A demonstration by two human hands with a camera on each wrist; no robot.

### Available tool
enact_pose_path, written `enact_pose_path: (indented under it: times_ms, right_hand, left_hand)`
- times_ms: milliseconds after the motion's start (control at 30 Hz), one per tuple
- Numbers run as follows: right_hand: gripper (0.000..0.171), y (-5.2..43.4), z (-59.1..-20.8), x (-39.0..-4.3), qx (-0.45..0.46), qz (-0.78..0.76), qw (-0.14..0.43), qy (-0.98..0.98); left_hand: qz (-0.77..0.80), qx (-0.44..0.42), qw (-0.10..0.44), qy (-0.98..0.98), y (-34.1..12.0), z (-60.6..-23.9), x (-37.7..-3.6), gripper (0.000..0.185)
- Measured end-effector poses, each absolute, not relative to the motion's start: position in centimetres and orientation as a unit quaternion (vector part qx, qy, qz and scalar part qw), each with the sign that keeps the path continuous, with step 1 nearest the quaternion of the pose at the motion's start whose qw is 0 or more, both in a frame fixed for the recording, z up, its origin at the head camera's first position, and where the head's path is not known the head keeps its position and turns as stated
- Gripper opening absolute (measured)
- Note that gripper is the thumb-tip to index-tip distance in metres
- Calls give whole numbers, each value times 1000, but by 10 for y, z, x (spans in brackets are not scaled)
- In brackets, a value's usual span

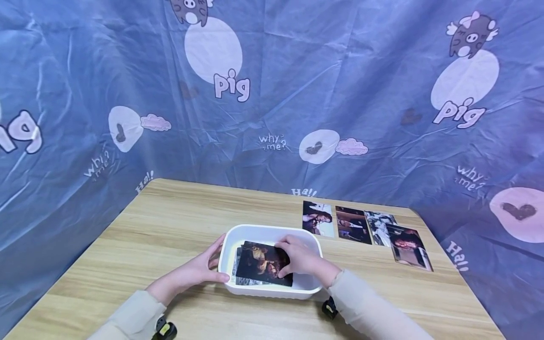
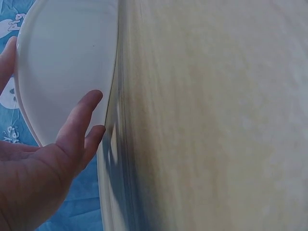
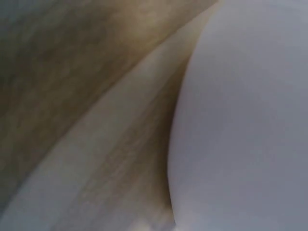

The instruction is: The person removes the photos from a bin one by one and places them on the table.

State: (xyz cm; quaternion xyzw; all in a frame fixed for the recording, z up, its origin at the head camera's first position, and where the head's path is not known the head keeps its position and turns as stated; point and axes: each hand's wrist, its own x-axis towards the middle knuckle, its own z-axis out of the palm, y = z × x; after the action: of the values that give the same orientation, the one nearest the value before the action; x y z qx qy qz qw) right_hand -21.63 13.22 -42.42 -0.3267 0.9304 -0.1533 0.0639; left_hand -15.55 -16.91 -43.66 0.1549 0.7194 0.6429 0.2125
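Observation:
A white plastic tub stands on the wooden table, with photo prints lying inside it. My left hand rests against the tub's left end, the thumb at the near rim and the fingers spread. In the left wrist view those fingers touch the outer wall. My right hand reaches over the right rim and pinches the right side of a dark photo. Under that photo, the edge of a grey patterned print shows. The right wrist view has only the tub's outer wall, no hand.
At the table's back right lie several photos: one with a dark-haired figure, a dark one, a black-and-white one, and another overlapping it. A blue printed curtain hangs behind the table.

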Motion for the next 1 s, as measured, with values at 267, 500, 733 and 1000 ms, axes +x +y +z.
enact_pose_path:
  times_ms: [267, 500, 733, 1000]
  right_hand:
    - [79, 131, -425, -217, -310, -178, 60, 932]
    - [61, 130, -425, -220, -327, -240, 18, 914]
    - [29, 132, -413, -224, -294, -273, 16, 916]
    - [16, 153, -387, -227, -264, -361, 45, 893]
  left_hand:
    - [637, 153, 209, 726, -169, -435, -156, 117]
    - [640, 161, 210, 722, -170, -436, -155, 117]
    - [642, 161, 211, 719, -170, -437, -155, 117]
    - [645, 167, 212, 715, -169, -438, -154, 117]
